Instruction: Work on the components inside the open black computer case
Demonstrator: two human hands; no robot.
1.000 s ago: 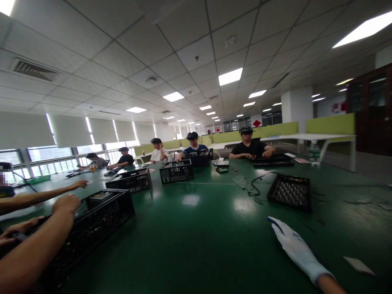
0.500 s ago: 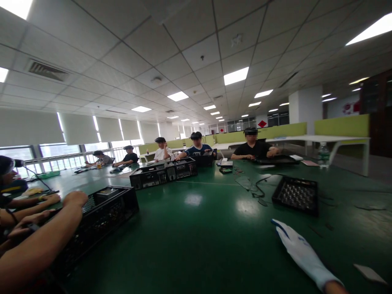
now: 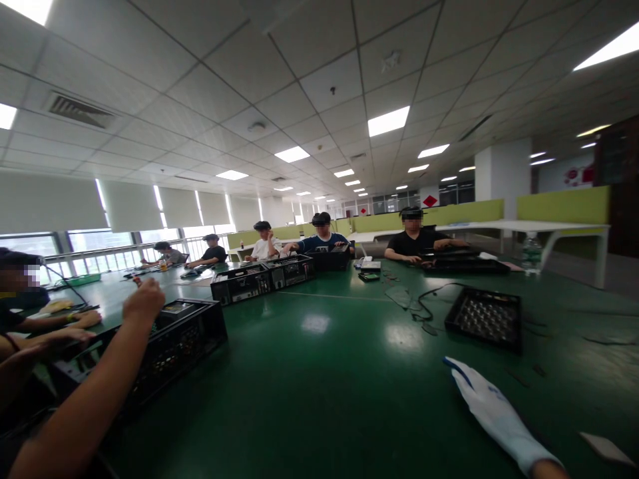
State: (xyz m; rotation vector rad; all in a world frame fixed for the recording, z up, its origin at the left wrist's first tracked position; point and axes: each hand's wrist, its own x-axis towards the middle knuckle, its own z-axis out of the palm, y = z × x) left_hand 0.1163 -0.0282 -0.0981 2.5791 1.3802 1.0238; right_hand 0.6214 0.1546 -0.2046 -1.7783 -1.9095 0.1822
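Note:
At the lower right, my right hand (image 3: pixel 492 409) wears a white glove with blue along its finger edge. It lies low over the green tabletop (image 3: pixel 319 392), fingers stretched out and nothing visible in them. Nearest to it is a black tray-like part (image 3: pixel 483 318) with a perforated, shiny inside, just beyond the fingertips. Beside my wrist lies a flat pale piece (image 3: pixel 606 449). My left hand is out of view. The bare arm at the left comes from a person beside me; its hand (image 3: pixel 144 303) is raised over an open black computer case (image 3: pixel 182 346).
More open computer cases (image 3: pixel 242 283) stand further along the table. Black cables (image 3: pixel 424 299) and a clear bottle (image 3: pixel 532 254) are at the right. Across the table, a person (image 3: pixel 413 243) handles a flat black panel (image 3: pixel 464 261); several other people sit around.
The neighbour's hand has lifted from the case and moved slightly right. Across the table, the person's black panel has shifted. My gloved hand has hardly moved.

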